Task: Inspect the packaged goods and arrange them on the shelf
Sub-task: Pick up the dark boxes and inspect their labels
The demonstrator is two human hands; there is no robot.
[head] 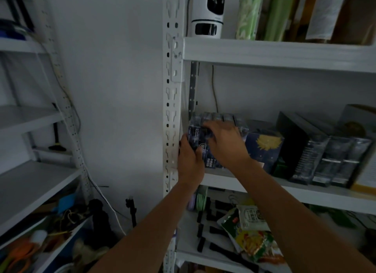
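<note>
- The left hand (190, 156) gripped the dark blue package (195, 137) from its left side, fingers curled round the near left edge and thumb side up.
- The right hand (223, 143) came over the top of the same package, its fingers (207, 128) bent down over the upper edge and holding it.
- The package stood between the two sets of fingers, at the far left end of the middle shelf (305, 193). Motion blur hid whether its base touched the board.
- Just left of the left fingers rose the white slotted post (172, 110) of the rack, close to the knuckles.
- Just behind the right fingertips stood a row of like packages (221, 117), upright and pressed side to side.
- Right of the right hand, near the wrist, sat a blue box with a yellow flower (264, 146) on its face.
- Further right of that hand leaned dark ribbed packs (301, 150) and clear-wrapped ones (341, 162).
- Well above both hands, the upper shelf carried a white camera (207, 12) and green rolls (250, 12).
- Below the forearms, on the lower shelf, lay snack bags (250, 232) among small black clips (200, 230).
</note>
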